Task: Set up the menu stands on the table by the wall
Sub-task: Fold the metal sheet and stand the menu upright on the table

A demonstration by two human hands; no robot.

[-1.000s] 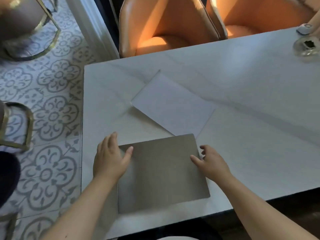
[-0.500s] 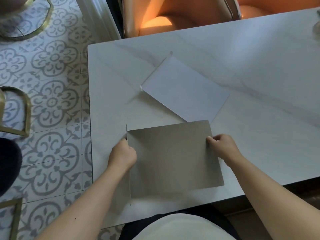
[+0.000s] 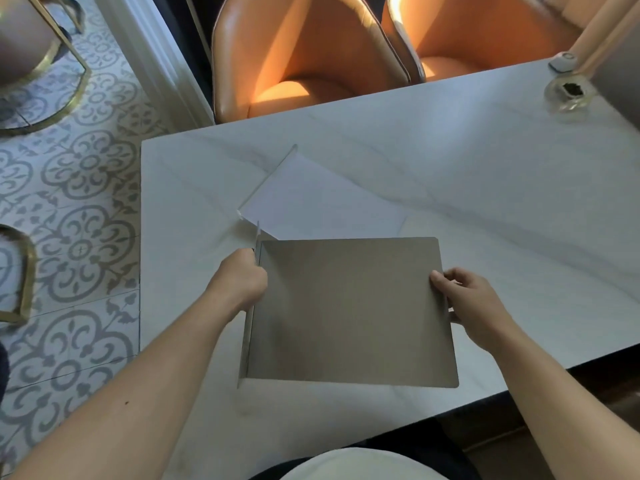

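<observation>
menu stand (image 3: pixel 349 310) raised over table (image 3: pixel 485 188), left hand (image 3: pixel 239 282) and right hand (image 3: pixel 474 303) grips clamped on opposite edges

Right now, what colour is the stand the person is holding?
Matte grey-beige, like brushed metal: the menu stand, seen in the head view.

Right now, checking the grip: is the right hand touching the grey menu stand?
Touching. The head view shows the right hand pinching the grey menu stand at its right edge.
</observation>
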